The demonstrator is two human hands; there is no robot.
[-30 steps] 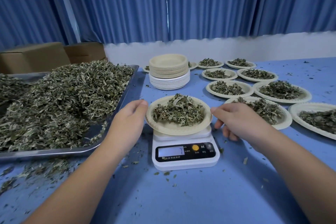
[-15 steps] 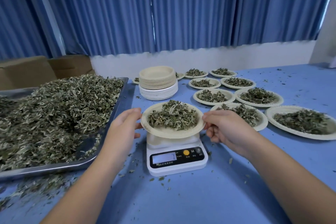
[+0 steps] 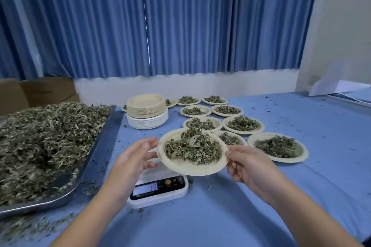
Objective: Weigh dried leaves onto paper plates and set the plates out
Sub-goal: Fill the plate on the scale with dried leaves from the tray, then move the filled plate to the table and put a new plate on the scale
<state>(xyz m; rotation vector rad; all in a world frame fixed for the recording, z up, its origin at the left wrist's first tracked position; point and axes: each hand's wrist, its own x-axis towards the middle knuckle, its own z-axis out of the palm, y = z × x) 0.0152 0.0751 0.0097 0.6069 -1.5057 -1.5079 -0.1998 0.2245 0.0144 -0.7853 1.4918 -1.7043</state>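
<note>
The plate (image 3: pixel 193 167), heaped with dried leaves (image 3: pixel 192 146), is held in the air over the scale (image 3: pixel 160 188), with its near rim above the weighing pan and the lit display showing in front. The right grip (image 3: pixel 249 168) is clamped on the plate's right rim, thumb on top and fingers curled beneath. The left grip (image 3: pixel 133 161) is at the left rim with its fingers apart and relaxed. Its fingertips reach the edge, but whether they bear any weight cannot be told. The scale sits on the blue tabletop (image 3: pixel 301 186), just right of a metal tray (image 3: pixel 60 196) piled with a large heap (image 3: pixel 40 136) of the same leaves. Behind the scale stands a stack (image 3: pixel 147 112) of empty plates, beige ones on top of white ones. To the right of the stack, filled plates (image 3: pixel 278 147) lie in rows that run from near the held plate back towards the wall. The nearest is partly hidden behind the held plate. Leaf crumbs (image 3: pixel 30 226) are scattered in front of the tray and thinly across the cloth. Cardboard boxes (image 3: pixel 46 90) stand behind the tray, and a blue curtain (image 3: pixel 180 26) hangs above the white wall.
</note>
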